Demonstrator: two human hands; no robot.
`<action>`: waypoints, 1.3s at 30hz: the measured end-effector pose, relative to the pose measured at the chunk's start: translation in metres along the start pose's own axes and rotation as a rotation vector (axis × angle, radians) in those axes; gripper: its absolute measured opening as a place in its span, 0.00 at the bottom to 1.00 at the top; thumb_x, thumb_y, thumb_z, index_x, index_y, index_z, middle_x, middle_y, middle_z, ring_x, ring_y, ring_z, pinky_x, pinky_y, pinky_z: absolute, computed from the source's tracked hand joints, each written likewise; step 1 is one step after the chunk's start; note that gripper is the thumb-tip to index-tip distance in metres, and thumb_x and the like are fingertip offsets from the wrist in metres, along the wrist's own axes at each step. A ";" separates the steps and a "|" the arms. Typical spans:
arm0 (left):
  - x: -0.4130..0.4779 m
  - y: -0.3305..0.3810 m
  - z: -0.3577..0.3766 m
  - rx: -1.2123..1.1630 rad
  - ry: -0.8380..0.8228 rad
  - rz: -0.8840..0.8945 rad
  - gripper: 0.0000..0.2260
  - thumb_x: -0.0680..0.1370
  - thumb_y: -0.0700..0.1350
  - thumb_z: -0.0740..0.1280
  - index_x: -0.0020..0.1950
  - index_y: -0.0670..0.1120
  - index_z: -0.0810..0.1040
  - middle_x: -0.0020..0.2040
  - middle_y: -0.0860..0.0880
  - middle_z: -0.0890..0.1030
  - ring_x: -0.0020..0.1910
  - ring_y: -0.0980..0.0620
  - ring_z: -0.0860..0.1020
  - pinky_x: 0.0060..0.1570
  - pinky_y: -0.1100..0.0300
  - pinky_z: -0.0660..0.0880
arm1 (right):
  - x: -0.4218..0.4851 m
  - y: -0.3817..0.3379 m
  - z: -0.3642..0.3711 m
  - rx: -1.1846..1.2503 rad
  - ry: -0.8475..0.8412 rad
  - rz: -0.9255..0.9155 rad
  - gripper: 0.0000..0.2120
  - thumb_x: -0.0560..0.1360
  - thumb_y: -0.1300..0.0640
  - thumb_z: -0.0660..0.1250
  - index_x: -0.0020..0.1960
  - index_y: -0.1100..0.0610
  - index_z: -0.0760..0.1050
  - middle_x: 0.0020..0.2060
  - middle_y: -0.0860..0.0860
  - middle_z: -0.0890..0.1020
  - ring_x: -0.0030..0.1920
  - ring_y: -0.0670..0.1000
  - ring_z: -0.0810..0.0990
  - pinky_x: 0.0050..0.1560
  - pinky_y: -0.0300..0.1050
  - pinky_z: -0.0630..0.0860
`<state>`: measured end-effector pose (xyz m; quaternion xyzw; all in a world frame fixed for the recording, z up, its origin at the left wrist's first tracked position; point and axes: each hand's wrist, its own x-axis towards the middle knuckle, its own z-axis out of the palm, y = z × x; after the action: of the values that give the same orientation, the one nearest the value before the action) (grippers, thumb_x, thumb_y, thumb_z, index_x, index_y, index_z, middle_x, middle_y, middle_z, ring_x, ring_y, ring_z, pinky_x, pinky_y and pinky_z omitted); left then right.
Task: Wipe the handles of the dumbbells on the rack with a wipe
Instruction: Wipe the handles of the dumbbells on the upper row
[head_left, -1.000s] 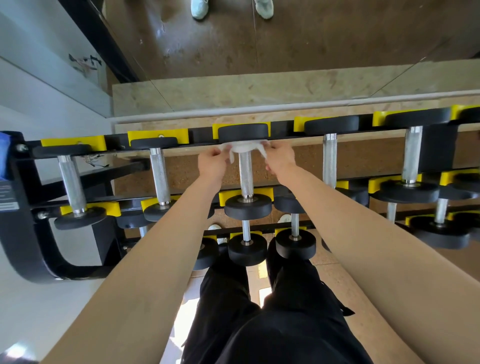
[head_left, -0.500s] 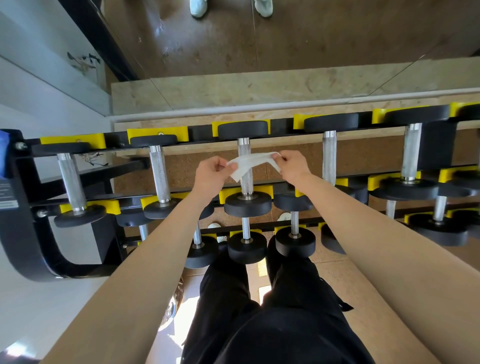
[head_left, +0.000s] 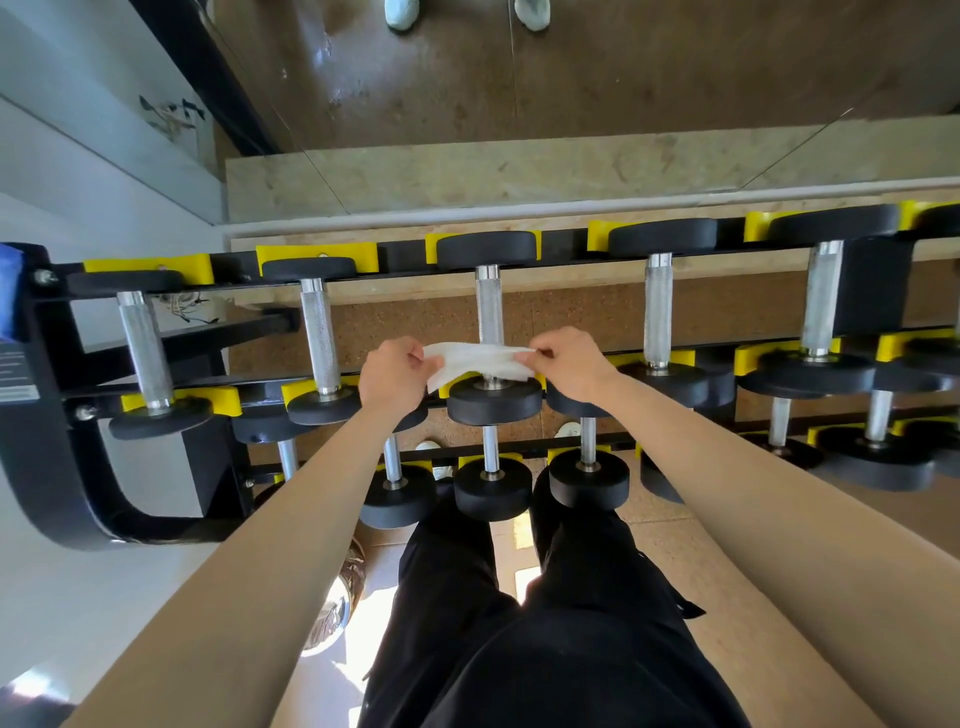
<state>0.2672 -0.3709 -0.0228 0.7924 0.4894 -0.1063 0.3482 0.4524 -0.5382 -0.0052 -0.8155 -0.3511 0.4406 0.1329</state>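
Wipe (head_left: 475, 358), white and thin, pulled out into a band between both hands, lying across the near end of the knurled silver steel handle (head_left: 490, 306) of the centre top-tier dumbbell, just beyond its black round near head (head_left: 493, 402). Not clear whether touching the steel or held just over it. Left hand (head_left: 392, 371) pinching the wipe's 9 o'clock edge between thumb and curled fingers; right hand (head_left: 569, 364) pinching the 3 o'clock edge the same way. Long axis of the handle from 6 to 12 o'clock, straight away from the body, square to the band. Bare steel toward 12 o'clock of both hands, equally near to each. Likely next: a stroke along that axis, with the black far head (head_left: 485, 249) as end stop. Left neighbouring handle (head_left: 319, 338) at 9 o'clock and right neighbouring handle (head_left: 658, 312) at 3 o'clock, both apart from the hands. Black steel rack (head_left: 52, 441) with yellow cradles under all. Smaller lower-tier dumbbells (head_left: 492, 488) at 6 o'clock, beneath the wrists, out of the way.
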 end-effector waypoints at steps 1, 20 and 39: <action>-0.001 -0.001 -0.001 0.010 0.011 -0.022 0.09 0.78 0.52 0.72 0.48 0.47 0.79 0.45 0.49 0.83 0.47 0.46 0.82 0.46 0.55 0.79 | -0.001 -0.001 0.002 -0.036 -0.008 -0.023 0.19 0.82 0.47 0.63 0.34 0.52 0.72 0.29 0.49 0.72 0.32 0.47 0.72 0.34 0.39 0.64; -0.010 -0.002 -0.012 -0.228 -0.233 -0.018 0.07 0.76 0.47 0.75 0.43 0.46 0.81 0.42 0.46 0.81 0.44 0.51 0.78 0.50 0.54 0.75 | -0.004 0.019 -0.013 -0.306 0.083 0.146 0.13 0.78 0.48 0.69 0.39 0.55 0.81 0.35 0.51 0.81 0.37 0.51 0.80 0.39 0.44 0.76; 0.005 0.062 0.005 -1.345 -0.286 -0.422 0.09 0.83 0.43 0.62 0.63 0.44 0.70 0.62 0.36 0.75 0.64 0.38 0.77 0.63 0.40 0.77 | 0.034 -0.007 -0.012 0.649 0.016 0.162 0.35 0.76 0.69 0.68 0.78 0.51 0.62 0.76 0.52 0.67 0.74 0.53 0.67 0.72 0.55 0.70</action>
<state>0.3229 -0.3878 -0.0010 0.2730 0.5413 0.0503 0.7937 0.4716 -0.5088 -0.0160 -0.7593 -0.1255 0.5321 0.3529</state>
